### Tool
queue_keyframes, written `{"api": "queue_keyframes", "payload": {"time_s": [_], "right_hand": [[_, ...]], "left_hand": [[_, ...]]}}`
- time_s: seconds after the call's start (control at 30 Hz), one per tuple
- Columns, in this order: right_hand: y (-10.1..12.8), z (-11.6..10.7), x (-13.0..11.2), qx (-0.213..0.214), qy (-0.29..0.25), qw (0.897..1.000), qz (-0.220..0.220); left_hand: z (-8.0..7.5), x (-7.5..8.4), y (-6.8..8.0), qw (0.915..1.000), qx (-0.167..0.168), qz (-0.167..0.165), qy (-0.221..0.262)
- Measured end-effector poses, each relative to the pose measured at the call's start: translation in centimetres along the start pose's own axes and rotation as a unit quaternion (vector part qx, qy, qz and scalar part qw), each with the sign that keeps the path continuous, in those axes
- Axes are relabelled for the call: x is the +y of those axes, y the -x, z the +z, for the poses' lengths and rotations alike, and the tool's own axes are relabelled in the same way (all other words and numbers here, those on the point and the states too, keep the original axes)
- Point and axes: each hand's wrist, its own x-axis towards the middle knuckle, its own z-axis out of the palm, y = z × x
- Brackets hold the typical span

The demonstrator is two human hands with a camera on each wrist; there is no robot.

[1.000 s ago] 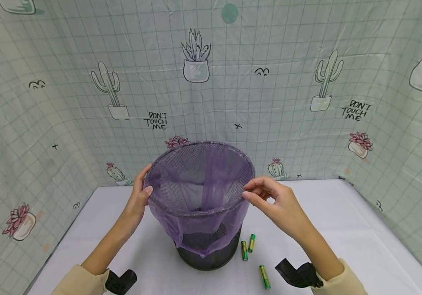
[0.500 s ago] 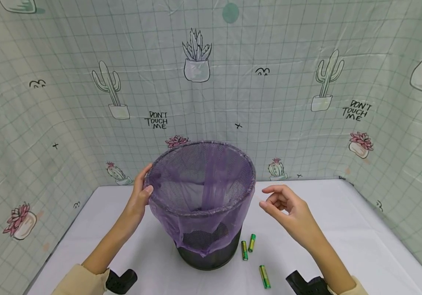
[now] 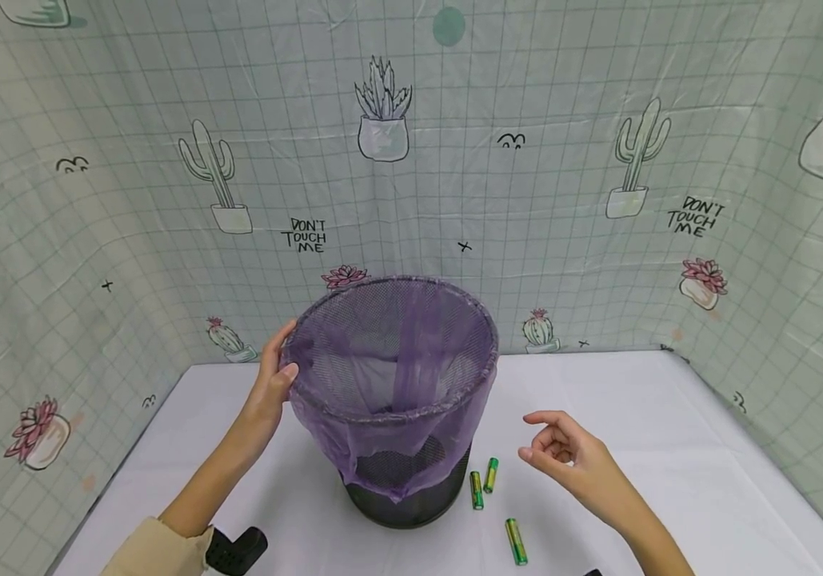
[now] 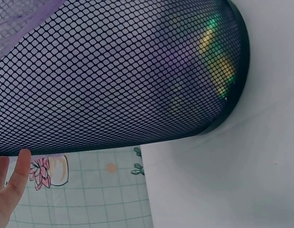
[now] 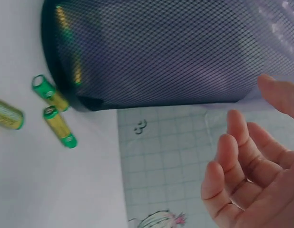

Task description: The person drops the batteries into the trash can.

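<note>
A black mesh wastebasket [image 3: 407,512] stands on the table, lined with a thin purple bag [image 3: 332,438] folded down over its rim. My left hand [image 3: 270,382] grips the rim on the left side, with the thumb over the edge and the fingers outside. To the right of the basket, my right hand [image 3: 577,462] is held in the air, loosely bent and holding nothing. Nearest to it are three green-and-yellow batteries: one battery [image 3: 491,474] and another battery [image 3: 477,490] close together by the base, and a third battery [image 3: 516,542] nearer the front.
Blurred green-and-yellow shapes [image 4: 218,71] show through the mesh near the base. A white cloth covers the table [image 3: 641,416]. Behind and at the sides hangs a checked curtain [image 3: 454,200] with cactus drawings. A black wrist mount [image 3: 237,550] sits at the left sleeve.
My right hand has let go of the bag at the rim, moved right, then dropped lower toward the batteries. The left hand and wastebasket have stayed put.
</note>
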Motion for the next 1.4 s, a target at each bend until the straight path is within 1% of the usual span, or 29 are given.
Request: {"api": "queue_keyframes", "payload": {"time_s": [0.13,0.47,0.67,0.77,0.97,1.23,1.33,1.4], "right_hand": [[0.8,0.4,1.3,-0.026,-0.007,0.999,0.046],[2.2,1.4,4.4,-0.073,0.0,0.994,0.086],[3.0,1.8,5.8,-0.113,-0.01,0.99,0.077],[3.2,2.1,6.4,-0.13,-0.016,0.988,0.084],[3.6,2.7,7.4,-0.143,-0.026,0.985,0.096],[4.0,3.4,8.5,-0.17,-0.049,0.977,0.121],[4.0,3.6,8.6,-0.175,-0.04,0.974,0.138],[3.9,3.8,8.5,-0.176,-0.028,0.974,0.138]], "left_hand": [[0.0,0.0,0.0,1.0,0.0,0.001,0.004],[0.0,-0.2,-0.1,1.0,0.0,0.003,0.004],[0.0,-0.4,-0.1,1.0,-0.002,0.004,0.005],[0.0,-0.3,0.0,1.0,-0.001,0.005,0.003],[0.0,-0.2,0.0,1.0,-0.001,0.006,0.003],[0.0,-0.1,0.1,0.9999,-0.003,0.008,0.006],[0.1,-0.1,0.1,0.9999,-0.003,0.009,0.007],[0.0,-0.1,0.1,0.9999,-0.002,0.009,0.006]]}}
